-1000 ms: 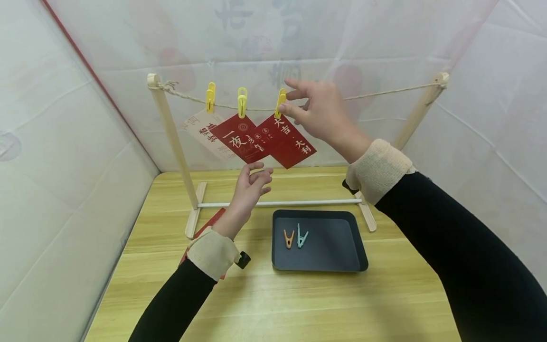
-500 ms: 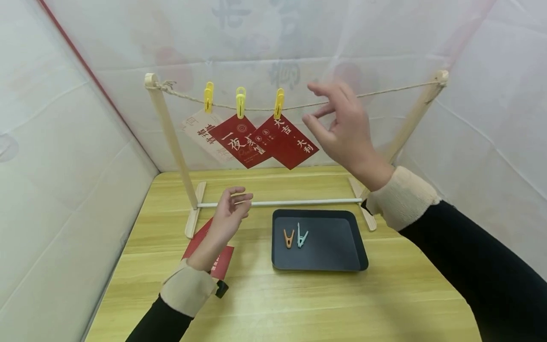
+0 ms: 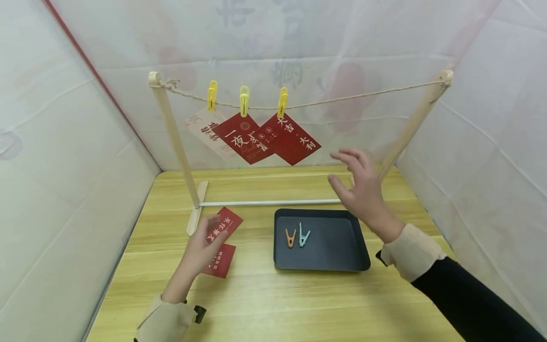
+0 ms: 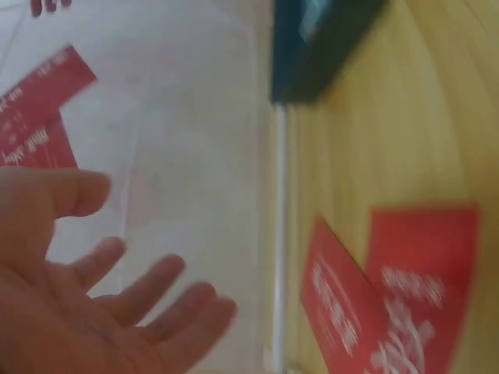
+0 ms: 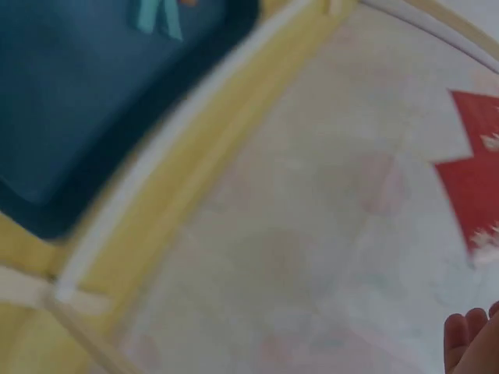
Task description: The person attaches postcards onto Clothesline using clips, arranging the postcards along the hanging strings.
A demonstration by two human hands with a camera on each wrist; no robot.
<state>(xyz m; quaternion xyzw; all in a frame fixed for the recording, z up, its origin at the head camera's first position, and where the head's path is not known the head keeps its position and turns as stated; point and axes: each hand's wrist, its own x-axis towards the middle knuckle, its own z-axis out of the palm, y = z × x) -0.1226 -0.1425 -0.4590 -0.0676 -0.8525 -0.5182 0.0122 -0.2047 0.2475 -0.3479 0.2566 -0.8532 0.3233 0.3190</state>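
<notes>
My left hand [image 3: 201,249], fingers loosely spread, hovers over two red cards on the table: the farther card [image 3: 231,222] and the nearer card [image 3: 221,263], both partly hidden. In the left wrist view nothing lies in its palm. My right hand [image 3: 363,192], fingers parted and holding nothing, is in the air behind the tray's right rear corner. On the twine [image 3: 342,99] hang a pale card [image 3: 207,130], a red card [image 3: 239,140] and another red card [image 3: 297,142], overlapping, under yellow clothespins: left [image 3: 212,96], middle [image 3: 244,101], right [image 3: 282,102].
A dark tray [image 3: 337,244] on the table [image 3: 273,304] holds an orange clothespin [image 3: 290,239] and a light blue clothespin [image 3: 304,236]. The twine runs between a left wooden post [image 3: 175,137] and a right post [image 3: 412,128]. A white rod [image 3: 273,203] joins their feet.
My right hand has left the right yellow clothespin, moving right and down. My left hand has dropped from below the hanging cards, down and left, to above the cards on the table.
</notes>
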